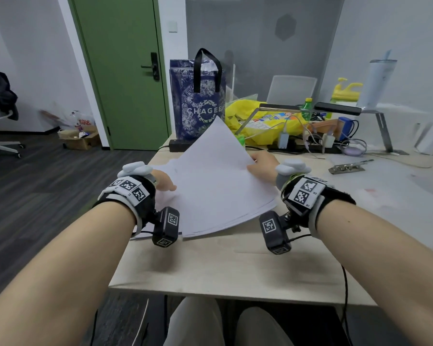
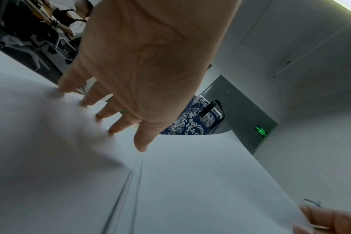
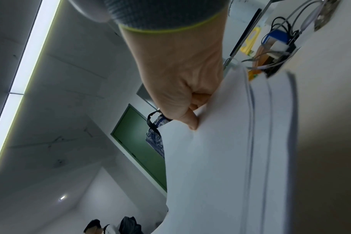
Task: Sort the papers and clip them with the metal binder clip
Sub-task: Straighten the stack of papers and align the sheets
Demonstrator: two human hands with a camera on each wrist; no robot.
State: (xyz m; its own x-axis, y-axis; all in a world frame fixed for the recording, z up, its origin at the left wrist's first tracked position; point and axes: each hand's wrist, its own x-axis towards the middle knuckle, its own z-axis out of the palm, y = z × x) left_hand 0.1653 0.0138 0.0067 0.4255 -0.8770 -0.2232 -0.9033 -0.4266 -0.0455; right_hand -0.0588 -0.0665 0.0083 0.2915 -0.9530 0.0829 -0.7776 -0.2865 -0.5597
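Observation:
Several white papers (image 1: pixel 215 186) lie loosely fanned on the pale desk (image 1: pixel 235 265). My right hand (image 1: pixel 263 166) pinches the right edge of the top sheets (image 3: pixel 210 150), thumb on top, and lifts their far corner up. My left hand (image 1: pixel 164 183) has its straight fingers (image 2: pixel 118 126) pressing down on a lower sheet (image 2: pixel 50 158) at the left. The metal binder clip (image 1: pixel 348 167) lies flat on the desk to the right, beyond my right wrist, untouched.
A blue patterned tote bag (image 1: pixel 198 101) stands at the desk's far edge. Yellow plastic bags (image 1: pixel 260 121), chargers and cables (image 1: pixel 318 141) clutter the back right. A green door (image 1: pixel 125 71) and an office chair (image 1: pixel 0 108) are to the left.

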